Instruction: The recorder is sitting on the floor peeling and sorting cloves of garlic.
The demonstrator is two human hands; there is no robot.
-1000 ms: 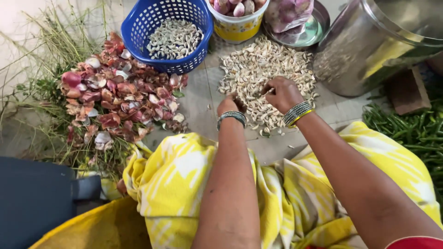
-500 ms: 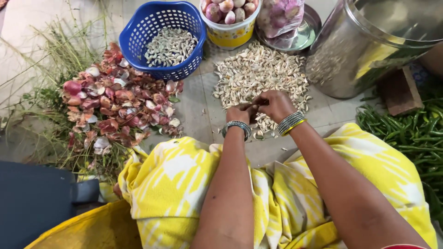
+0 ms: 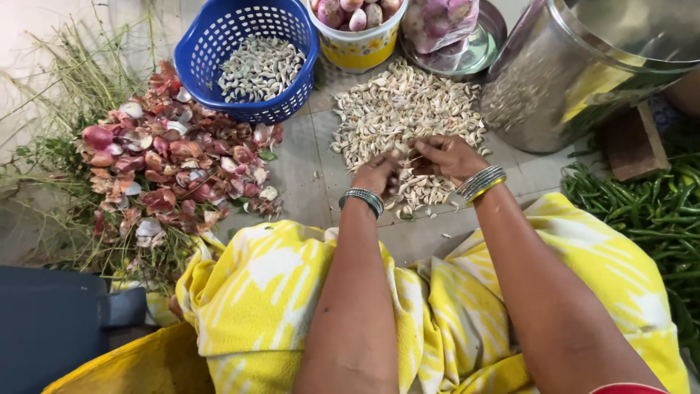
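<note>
Just above the middle of the head view, the left hand (image 3: 378,175) and the right hand (image 3: 446,156) meet over the lower edge of a pile of garlic cloves (image 3: 405,109) spread on the floor. Both hands have their fingers curled narrow and drawn together at the tips; they seem to pinch a single clove between them, though it is too small and too covered to tell for sure. Bangles circle both wrists. At the upper left of the frame, a blue basket (image 3: 211,44) holds pale peeled cloves. Left of centre lies a heap of reddish onion skins (image 3: 168,168) on green stalks. Along the top edge stand a yellow tub of small onions (image 3: 359,52) and a steel plate (image 3: 485,55); a large steel pot (image 3: 569,87) fills the upper right. Green chillies (image 3: 649,211) lie at the right edge, and yellow cloth (image 3: 262,292) covers the lap below.
</note>
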